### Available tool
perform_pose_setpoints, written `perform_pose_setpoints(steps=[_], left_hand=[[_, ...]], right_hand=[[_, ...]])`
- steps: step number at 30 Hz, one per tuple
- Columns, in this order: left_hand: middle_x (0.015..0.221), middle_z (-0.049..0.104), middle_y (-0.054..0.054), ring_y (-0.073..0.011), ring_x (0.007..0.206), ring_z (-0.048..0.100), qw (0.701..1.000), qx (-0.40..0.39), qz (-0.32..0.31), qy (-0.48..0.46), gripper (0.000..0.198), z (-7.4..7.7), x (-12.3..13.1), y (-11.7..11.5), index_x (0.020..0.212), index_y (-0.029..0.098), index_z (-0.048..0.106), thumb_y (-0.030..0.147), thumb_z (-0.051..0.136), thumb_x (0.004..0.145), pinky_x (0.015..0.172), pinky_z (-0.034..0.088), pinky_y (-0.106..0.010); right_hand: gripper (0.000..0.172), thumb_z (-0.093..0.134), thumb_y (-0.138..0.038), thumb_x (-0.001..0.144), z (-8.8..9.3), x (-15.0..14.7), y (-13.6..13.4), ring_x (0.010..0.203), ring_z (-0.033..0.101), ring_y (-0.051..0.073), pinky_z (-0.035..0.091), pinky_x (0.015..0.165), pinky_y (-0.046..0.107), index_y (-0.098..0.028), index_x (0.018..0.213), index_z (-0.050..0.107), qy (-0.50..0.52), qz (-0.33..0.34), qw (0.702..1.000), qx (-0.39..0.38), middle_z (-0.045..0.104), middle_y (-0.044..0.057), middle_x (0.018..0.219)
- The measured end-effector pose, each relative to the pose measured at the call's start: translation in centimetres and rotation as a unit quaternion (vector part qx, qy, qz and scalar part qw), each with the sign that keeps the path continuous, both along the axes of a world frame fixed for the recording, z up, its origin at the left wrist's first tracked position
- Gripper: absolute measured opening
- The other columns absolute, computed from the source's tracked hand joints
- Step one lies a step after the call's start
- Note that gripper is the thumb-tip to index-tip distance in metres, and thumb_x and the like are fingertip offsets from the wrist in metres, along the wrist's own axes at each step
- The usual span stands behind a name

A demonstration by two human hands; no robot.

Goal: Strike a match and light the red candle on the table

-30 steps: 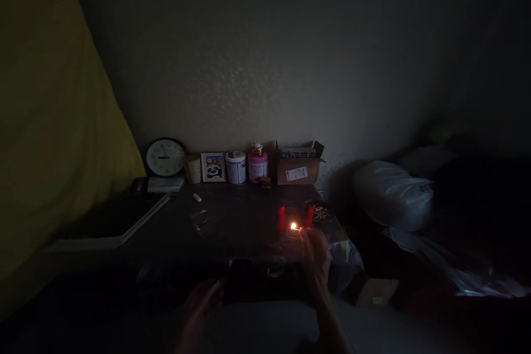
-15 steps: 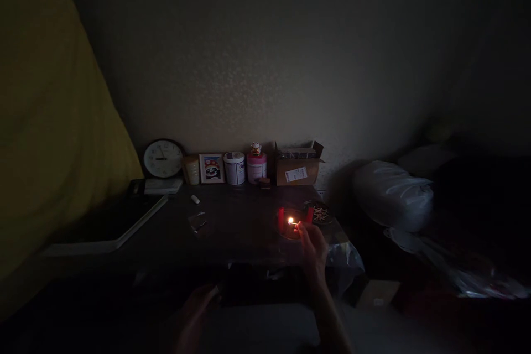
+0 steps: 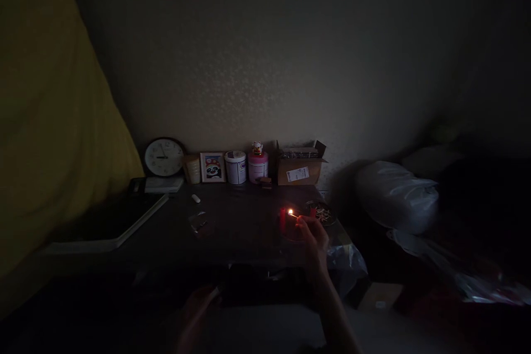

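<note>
Right hand (image 3: 314,235): pinches a thin, burning match (image 3: 294,214)
Left hand (image 3: 201,305): near, too dark to tell grip
Candle (image 3: 282,222): upright red cylinder

Your match (image 3: 294,214) burns yellow-white, your candles (image 3: 282,222) show red. Grey wall (image 3: 249,77) facing you, mottled with paler flecks; cloth (image 3: 53,110) dull yellow; clock (image 3: 164,163) white-faced, dark-rimmed; framed picture (image 3: 213,164) showing a black-and-white panda (image 3: 213,171) under red. You also have a pink-lidded tub (image 3: 258,167) and a brown box (image 3: 313,173) bearing a white label (image 3: 298,174).
</note>
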State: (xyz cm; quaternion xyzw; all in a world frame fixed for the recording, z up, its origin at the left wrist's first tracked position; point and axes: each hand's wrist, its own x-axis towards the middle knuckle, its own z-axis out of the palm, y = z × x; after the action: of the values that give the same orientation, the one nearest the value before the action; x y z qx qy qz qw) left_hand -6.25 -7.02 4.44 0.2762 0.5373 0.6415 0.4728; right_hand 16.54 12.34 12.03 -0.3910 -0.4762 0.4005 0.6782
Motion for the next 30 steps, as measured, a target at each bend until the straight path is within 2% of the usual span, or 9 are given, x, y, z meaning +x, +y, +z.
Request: perform_pose_setpoints(steps=[3,8,15,21,24,27,30], left_hand=[[0.101,0.072,-0.010,-0.0319,0.123,0.045,0.999,-0.022,0.024,-0.036,0.029,-0.3,0.2,0.6,0.078,0.023,0.069,0.039,0.074,0.056,0.103,0.037,-0.041],[0.090,0.074,-0.007,-0.0340,0.112,0.055,0.994,-0.048,0.085,-0.049,0.028,-1.3,0.7,2.5,0.070,0.025,0.067,0.045,0.075,0.053,0.097,0.043,-0.042],[0.086,0.074,-0.007,-0.0335,0.104,0.060,0.995,-0.039,0.072,-0.052,0.025,-2.2,0.2,2.9,0.067,0.024,0.067,0.043,0.075,0.053,0.095,0.044,-0.044],[0.092,0.073,-0.008,-0.0339,0.106,0.058,0.997,-0.038,0.063,-0.020,0.023,-1.5,0.4,2.4,0.077,0.025,0.069,0.039,0.071,0.059,0.096,0.041,-0.045],[0.098,0.072,-0.007,-0.0334,0.108,0.056,0.998,-0.028,0.051,-0.011,0.024,-0.8,0.4,1.8,0.080,0.026,0.070,0.035,0.072,0.057,0.098,0.039,-0.042],[0.092,0.073,-0.006,-0.0331,0.106,0.057,0.998,-0.034,0.055,-0.007,0.022,-0.3,0.5,1.4,0.076,0.027,0.070,0.033,0.074,0.055,0.098,0.039,-0.042],[0.090,0.073,-0.006,-0.0318,0.104,0.059,0.997,-0.027,0.066,-0.031,0.023,-0.3,0.7,1.5,0.080,0.026,0.069,0.036,0.071,0.059,0.095,0.042,-0.042]], right_hand=[[0.024,0.069,-0.038,0.064,0.1,-0.2,0.5,0.063,0.062,0.016,0.049,0.057,0.026,-0.016,0.074,0.067,-0.005,0.007,1.000,-0.002,0.068,0.002,0.069],[0.027,0.069,-0.039,0.066,0.1,-0.6,1.3,0.065,0.063,0.017,0.050,0.058,0.028,-0.015,0.079,0.067,-0.013,0.018,1.000,-0.003,0.070,0.005,0.073],[0.028,0.068,-0.040,0.065,-0.2,-1.0,2.6,0.060,0.061,0.016,0.048,0.055,0.026,-0.014,0.077,0.067,-0.043,0.010,0.999,0.002,0.068,0.004,0.068],[0.030,0.066,-0.042,0.067,-0.1,-1.2,2.8,0.064,0.061,0.018,0.047,0.056,0.027,-0.013,0.076,0.068,-0.080,-0.012,0.997,0.011,0.068,0.005,0.069],[0.030,0.065,-0.041,0.067,-0.1,-1.4,2.8,0.067,0.062,0.019,0.047,0.059,0.028,-0.014,0.078,0.068,-0.089,-0.022,0.996,0.010,0.069,0.006,0.074],[0.029,0.064,-0.040,0.069,-0.1,-1.5,2.7,0.067,0.062,0.019,0.047,0.058,0.028,-0.014,0.081,0.069,-0.097,-0.024,0.995,0.008,0.069,0.006,0.074],[0.028,0.065,-0.040,0.068,0.0,-1.5,2.6,0.067,0.062,0.020,0.047,0.057,0.028,-0.015,0.080,0.069,-0.103,-0.030,0.994,0.005,0.070,0.007,0.074]])
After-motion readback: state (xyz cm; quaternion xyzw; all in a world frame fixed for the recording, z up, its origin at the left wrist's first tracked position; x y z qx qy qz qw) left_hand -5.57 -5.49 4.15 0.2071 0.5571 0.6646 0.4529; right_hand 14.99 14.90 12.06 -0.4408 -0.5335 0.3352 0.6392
